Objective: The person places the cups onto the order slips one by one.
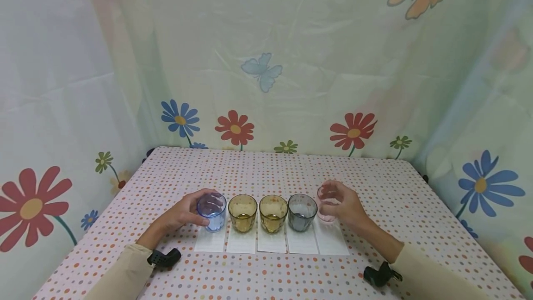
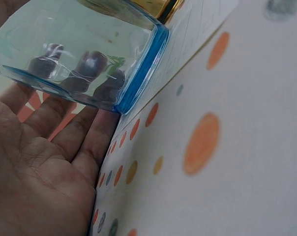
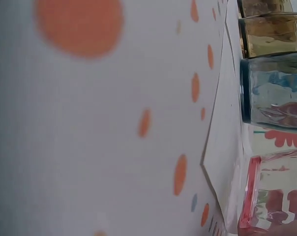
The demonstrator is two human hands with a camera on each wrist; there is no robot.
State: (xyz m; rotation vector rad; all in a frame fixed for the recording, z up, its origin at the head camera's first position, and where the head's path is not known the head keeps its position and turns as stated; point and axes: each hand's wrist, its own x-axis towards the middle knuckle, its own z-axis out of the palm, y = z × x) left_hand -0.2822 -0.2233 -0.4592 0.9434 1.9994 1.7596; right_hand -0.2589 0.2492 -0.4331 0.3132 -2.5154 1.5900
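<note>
At the left end of a row of glasses, my left hand (image 1: 185, 210) holds a clear blue glass (image 1: 214, 222), thumb in front and fingers behind. The left wrist view shows those fingers through the wall of the glass (image 2: 89, 29). My right hand (image 1: 347, 206) holds a pale pink glass (image 1: 326, 218) at the right end and partly covers it; in the right wrist view its pink base (image 3: 252, 189) shows. Between them stand an amber glass (image 1: 243, 212), a second amber glass (image 1: 273, 212) and a smoky grey glass (image 1: 301, 216), all upright.
Several white paper slips (image 1: 271, 243) lie side by side under the row. A dotted cloth (image 1: 258, 277) covers the table. Behind it hangs a curtain (image 1: 300, 96) with flowers and butterflies. A black wrist device (image 1: 164, 258) is on the left sleeve, another (image 1: 379, 274) on the right.
</note>
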